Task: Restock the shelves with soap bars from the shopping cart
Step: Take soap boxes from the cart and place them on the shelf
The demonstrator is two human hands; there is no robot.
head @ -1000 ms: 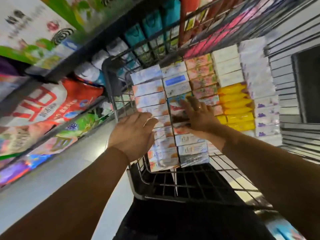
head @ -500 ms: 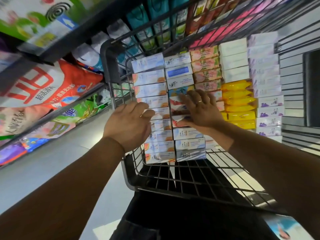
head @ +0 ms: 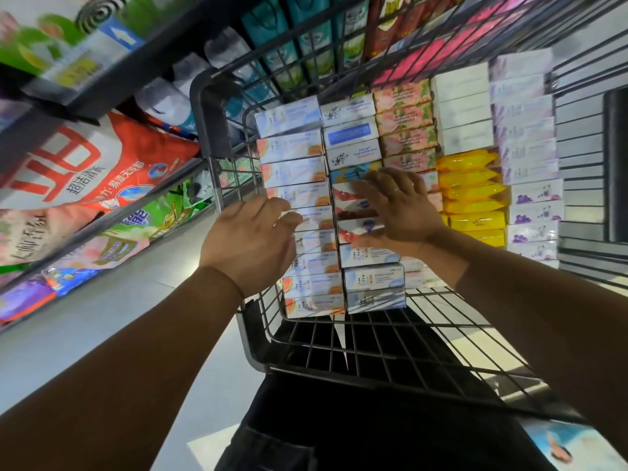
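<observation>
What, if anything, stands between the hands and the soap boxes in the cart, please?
Nothing visible: the left hand and right hand rest on the soap boxes. Toward the shelves, only the cart's wire side intervenes.

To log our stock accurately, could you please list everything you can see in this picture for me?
cart: one, black wire, centre
orange boxes: about nine, white-orange, cart's left column
mixed boxes: about ten, white, blue, red, second column
pink boxes: four showing, floral pink, third column
white boxes: three, white, fourth column top
yellow packs: about six, yellow, below those
lilac boxes: about ten, white-lilac, right column
shelves: two, dark, left
red bag: one, red-white, left shelf
teal bags: several, teal, beyond cart
trousers: one pair, dark, bottom
left hand: one, touching orange boxes
right hand: one, ringed, flat on mixed boxes
</observation>
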